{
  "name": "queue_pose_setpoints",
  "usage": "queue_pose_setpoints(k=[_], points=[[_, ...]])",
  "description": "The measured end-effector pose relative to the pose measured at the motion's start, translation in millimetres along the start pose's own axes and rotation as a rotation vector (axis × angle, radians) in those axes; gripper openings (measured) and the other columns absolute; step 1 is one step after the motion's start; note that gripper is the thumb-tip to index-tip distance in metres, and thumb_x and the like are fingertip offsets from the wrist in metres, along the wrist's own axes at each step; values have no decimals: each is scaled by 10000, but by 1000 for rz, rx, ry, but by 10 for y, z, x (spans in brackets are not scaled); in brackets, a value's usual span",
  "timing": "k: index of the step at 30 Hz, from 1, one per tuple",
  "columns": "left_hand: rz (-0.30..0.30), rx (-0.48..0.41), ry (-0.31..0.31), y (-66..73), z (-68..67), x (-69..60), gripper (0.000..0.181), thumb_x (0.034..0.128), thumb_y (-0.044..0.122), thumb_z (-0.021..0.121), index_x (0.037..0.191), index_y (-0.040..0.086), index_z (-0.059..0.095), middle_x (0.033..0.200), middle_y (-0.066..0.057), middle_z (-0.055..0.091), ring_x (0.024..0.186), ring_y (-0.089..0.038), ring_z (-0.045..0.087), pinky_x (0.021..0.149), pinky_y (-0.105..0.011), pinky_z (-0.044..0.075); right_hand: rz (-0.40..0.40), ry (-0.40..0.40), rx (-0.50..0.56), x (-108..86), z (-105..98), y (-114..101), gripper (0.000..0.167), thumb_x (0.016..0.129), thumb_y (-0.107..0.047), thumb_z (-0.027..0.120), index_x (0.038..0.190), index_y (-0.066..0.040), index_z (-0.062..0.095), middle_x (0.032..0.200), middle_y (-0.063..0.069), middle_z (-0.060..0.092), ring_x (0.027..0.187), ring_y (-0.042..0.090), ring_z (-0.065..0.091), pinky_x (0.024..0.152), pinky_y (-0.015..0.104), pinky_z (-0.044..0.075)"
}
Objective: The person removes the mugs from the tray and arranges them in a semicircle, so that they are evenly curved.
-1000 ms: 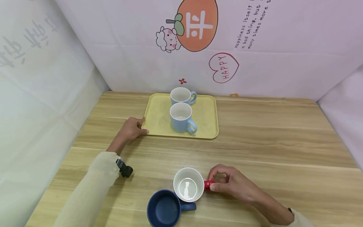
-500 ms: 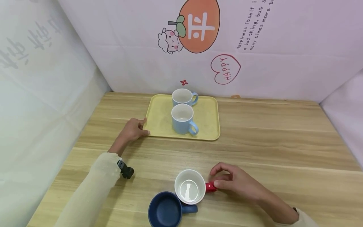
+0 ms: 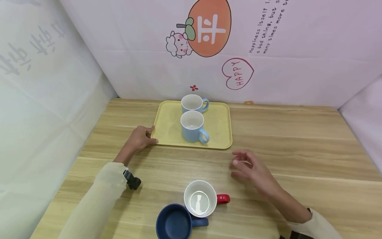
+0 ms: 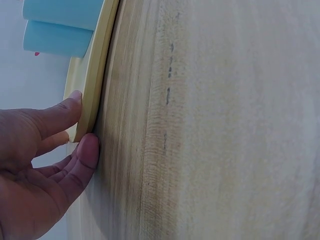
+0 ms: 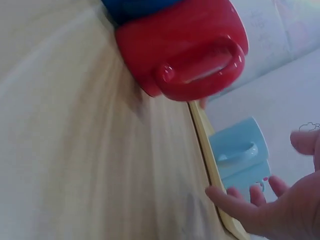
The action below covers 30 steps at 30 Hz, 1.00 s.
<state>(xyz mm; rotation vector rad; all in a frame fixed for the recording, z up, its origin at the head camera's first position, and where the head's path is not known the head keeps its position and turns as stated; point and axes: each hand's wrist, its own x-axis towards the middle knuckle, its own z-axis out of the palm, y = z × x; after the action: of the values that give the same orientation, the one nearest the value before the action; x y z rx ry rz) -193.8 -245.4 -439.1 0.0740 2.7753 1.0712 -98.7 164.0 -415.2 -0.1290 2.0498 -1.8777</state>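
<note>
My left hand (image 3: 139, 137) pinches the left front corner of a yellow tray (image 3: 217, 130); in the left wrist view, the thumb lies over its rim and a fingertip presses below. Two light blue mugs stand upright on the tray, the nearer one (image 3: 190, 134) partly covering the farther one (image 3: 185, 105). My right hand (image 3: 254, 170) hovers past the tray's right front corner, fingers loosely bent and holding nothing. Closer to me stands a red mug (image 5: 175, 42) with a white inside, its handle pointing right. Touching or nearly touching it is a dark blue mug (image 3: 173, 221).
The wooden table (image 3: 298, 142) reaches a white printed cloth (image 3: 137, 43) at the back. More white cloth (image 3: 50, 109) hangs along the left side. A small black device (image 3: 132, 179) is strapped to the left sleeve.
My right hand has let go of the red mug's handle and moved forward, away from me and slightly right. The left hand stays at the tray corner, and the mugs keep their places.
</note>
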Motion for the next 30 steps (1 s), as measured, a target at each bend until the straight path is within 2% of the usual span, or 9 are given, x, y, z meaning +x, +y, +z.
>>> queue_pose_setpoints(k=[4,10,14,17,23,27,30], points=[[0,2,-3,14,-7,-3,604,846,93,808,1344,-92,520,635,-4,476,541,-119,288,525,-257,290,13,72,-7,85,-42,-33,493,1044,-181,558,1415,78,363,1213,222,436,1134,327,574,898,421,525],[0,6,-1,25,-23,-11,623,845,96,809,1356,-90,505,581,3,428,535,-120,288,525,-259,293,-35,170,112,252,-119,-60,439,1058,-149,511,1405,53,333,1187,165,413,1093,226,565,925,409,512],[-1,2,-2,19,-23,-6,609,846,97,809,1348,-85,517,631,-9,465,533,-113,286,520,-252,288,-69,225,163,345,-206,-63,358,1053,-161,521,1354,-31,379,1175,119,384,1100,193,522,917,383,517],[-2,-4,-2,9,-16,-5,594,848,97,807,1342,-83,529,660,-16,499,529,-112,281,516,-249,286,-71,233,157,404,-261,-43,337,1047,-183,540,1333,-66,405,1174,111,383,1119,221,503,915,387,517],[12,2,-6,6,-15,-13,590,854,101,801,1342,-86,528,598,1,489,526,-117,279,521,-256,290,-53,218,151,475,-325,-17,378,1040,-178,549,1350,-17,406,1161,112,392,1121,253,508,923,428,509],[9,-3,-7,-2,-17,-16,592,855,101,801,1344,-84,525,605,-4,490,528,-120,289,523,-256,293,-55,200,148,514,-351,-16,347,1042,-178,542,1334,-35,423,1160,115,401,1126,265,517,919,439,510],[1,-13,-12,-8,-20,-18,610,857,99,800,1361,-77,505,583,0,436,532,-125,297,523,-257,293,-46,194,142,545,-360,-20,383,1043,-192,542,1356,-14,411,1172,116,407,1128,274,525,915,441,511]])
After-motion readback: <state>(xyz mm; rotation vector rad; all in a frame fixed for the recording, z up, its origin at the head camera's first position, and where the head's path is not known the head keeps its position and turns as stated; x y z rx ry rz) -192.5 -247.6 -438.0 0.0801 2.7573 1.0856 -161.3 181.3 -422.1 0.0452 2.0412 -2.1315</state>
